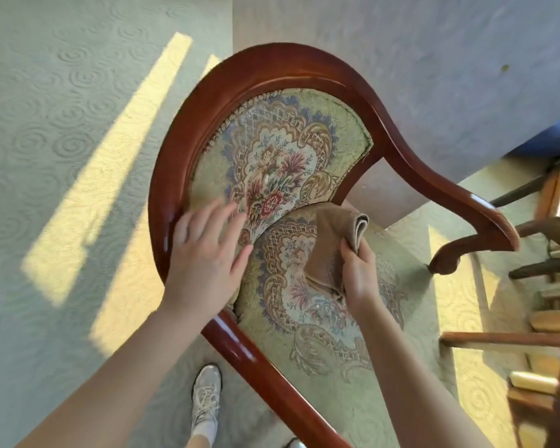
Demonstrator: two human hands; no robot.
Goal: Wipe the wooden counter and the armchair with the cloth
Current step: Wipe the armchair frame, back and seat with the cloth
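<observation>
Pale green carpet with swirl pattern under and around the armchair, crossed by bright stripes of sunlight on the side of the armchair's oval back. Armchair seen from above, with glossy red-brown wooden frame, oval back and seat both covered in green tapestry with flowers in the middle. Plain grey-blue wall behind the armchair's back. Dark wooden furniture, only partly visible and hard to identify, beyond the armchair's curved armrest. Two bare forearms reaching over the armchair's near armrest. Left hand resting flat on the lower edge of the armchair's back, just beside the wooden frame, fingers spread apart and a little blurred, nothing held in it. Right hand above the armchair's seat, fingers closed tightly around the cloth. Cloth brown and folded, rising out of the hand toward the place where the armchair's back meets the seat, its lower end hanging close over the seat fabric; contact with the seat not possible to tell. One white sneaker on the carpet just beside the armchair's near armrest.
</observation>
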